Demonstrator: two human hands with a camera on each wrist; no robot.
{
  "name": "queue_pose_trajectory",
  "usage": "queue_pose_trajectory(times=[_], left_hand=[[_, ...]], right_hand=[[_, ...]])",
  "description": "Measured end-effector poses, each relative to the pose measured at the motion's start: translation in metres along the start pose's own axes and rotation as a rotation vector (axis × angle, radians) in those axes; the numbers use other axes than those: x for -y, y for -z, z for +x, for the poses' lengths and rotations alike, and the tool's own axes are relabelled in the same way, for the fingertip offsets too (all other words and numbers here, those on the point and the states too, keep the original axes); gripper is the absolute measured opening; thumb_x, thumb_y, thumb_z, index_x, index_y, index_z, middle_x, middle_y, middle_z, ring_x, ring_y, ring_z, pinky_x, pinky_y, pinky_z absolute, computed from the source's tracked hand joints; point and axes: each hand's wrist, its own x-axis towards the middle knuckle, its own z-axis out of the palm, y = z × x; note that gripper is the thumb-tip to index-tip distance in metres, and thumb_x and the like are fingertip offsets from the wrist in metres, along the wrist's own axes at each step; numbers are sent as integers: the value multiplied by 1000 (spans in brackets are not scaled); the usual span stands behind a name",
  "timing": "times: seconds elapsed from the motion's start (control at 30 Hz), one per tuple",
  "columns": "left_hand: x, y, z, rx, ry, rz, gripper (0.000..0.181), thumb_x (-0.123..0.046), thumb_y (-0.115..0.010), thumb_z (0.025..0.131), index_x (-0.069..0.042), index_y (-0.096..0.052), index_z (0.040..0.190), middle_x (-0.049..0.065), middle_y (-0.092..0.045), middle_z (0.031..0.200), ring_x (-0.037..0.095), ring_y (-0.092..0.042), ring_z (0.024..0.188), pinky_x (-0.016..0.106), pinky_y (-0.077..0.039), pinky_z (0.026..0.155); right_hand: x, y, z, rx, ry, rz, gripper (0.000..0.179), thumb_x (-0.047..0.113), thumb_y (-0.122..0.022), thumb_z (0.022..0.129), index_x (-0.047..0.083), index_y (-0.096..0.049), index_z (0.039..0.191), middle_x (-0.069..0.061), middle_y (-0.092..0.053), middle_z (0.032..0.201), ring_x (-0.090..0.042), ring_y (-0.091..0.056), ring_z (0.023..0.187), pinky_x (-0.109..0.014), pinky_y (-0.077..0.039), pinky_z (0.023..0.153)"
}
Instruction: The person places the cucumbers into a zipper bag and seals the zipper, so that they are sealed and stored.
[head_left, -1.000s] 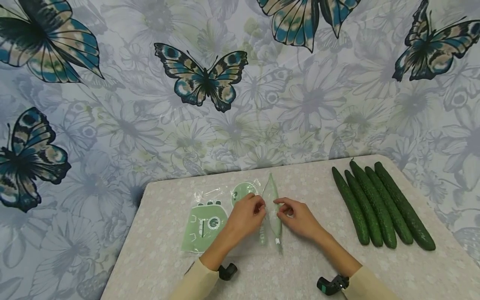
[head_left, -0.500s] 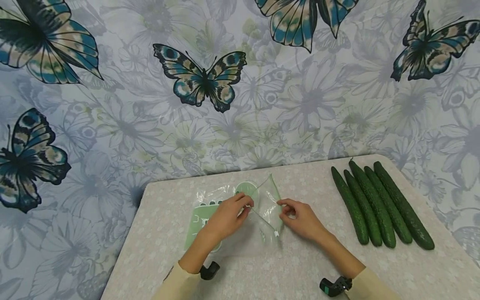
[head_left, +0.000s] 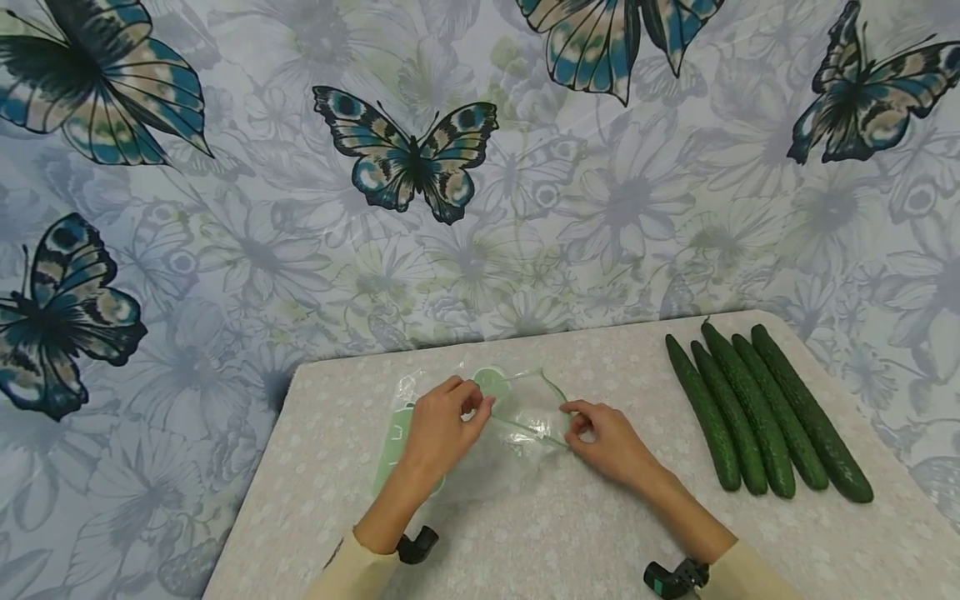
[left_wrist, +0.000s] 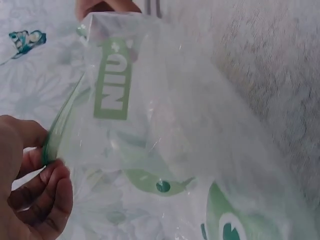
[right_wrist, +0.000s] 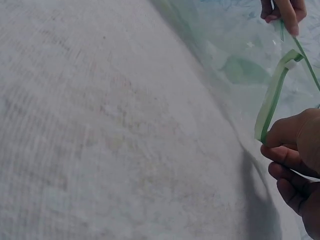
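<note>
A clear plastic zip bag [head_left: 525, 421] with green printing and a green zip edge lies on the table, its mouth pulled apart between both hands. My left hand [head_left: 448, 421] pinches one side of the mouth between thumb and forefinger, which the left wrist view shows on the bag [left_wrist: 165, 125]. At the opposite side, my right hand [head_left: 611, 442] pinches the green zip strip [right_wrist: 272, 100]. Part of the bag's green print is hidden behind my left hand and forearm.
Several long cucumbers [head_left: 738, 408] lie side by side at the table's right. The patterned cloth of the table [head_left: 585, 533] reaches back to a butterfly-print backdrop [head_left: 465, 275]. A black wrist camera [head_left: 417, 545] sits on the left wrist, another [head_left: 675, 577] on the right.
The left hand has moved left, drawing its side of the bag's mouth away from the right hand. The mouth has widened from a narrow slit. The right hand has shifted slightly right.
</note>
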Motion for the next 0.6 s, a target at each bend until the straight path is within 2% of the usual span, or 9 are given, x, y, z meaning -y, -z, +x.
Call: queue_pose_trajectory(times=[0.1,0.2,0.37,0.5,0.6], left_hand=[[-4,-6,1,18,56,-14,14,-20,-79,93,-21,-69,83,-4,-65,76,8,-60,66,25,-47,63],[-7,-10,1,71,86,-40,6,-15,-74,90,-20,-73,92,-5,-64,78,7,-58,67,26,-46,64],[-7,-14,-1,136,54,-24,23,-9,-69,86,-18,-76,106,-4,-61,79,6,-51,66,24,-44,62],[-5,-13,-2,152,34,-26,34,-7,-69,84,-18,-75,115,2,-65,91,8,-57,70,25,-46,64],[-5,-12,-1,178,41,-52,38,-7,-68,85,-17,-75,121,4,-68,102,12,-65,76,27,-51,68]], right_hand=[[1,1,0,-7,24,-19,41,10,-81,93,9,-73,133,10,-74,92,-12,-67,94,-45,-57,94],[2,0,0,-10,38,-8,43,10,-81,93,9,-72,135,11,-73,91,-11,-68,94,-45,-58,95],[1,-1,-2,-10,60,10,48,7,-80,92,10,-69,139,11,-71,90,-9,-68,92,-43,-59,94],[0,-2,-2,-10,75,-8,55,5,-78,91,11,-66,144,7,-71,93,-9,-65,90,-39,-57,90],[0,-2,-2,-4,75,-11,59,5,-77,91,13,-64,148,-1,-74,105,-12,-63,90,-37,-54,87]])
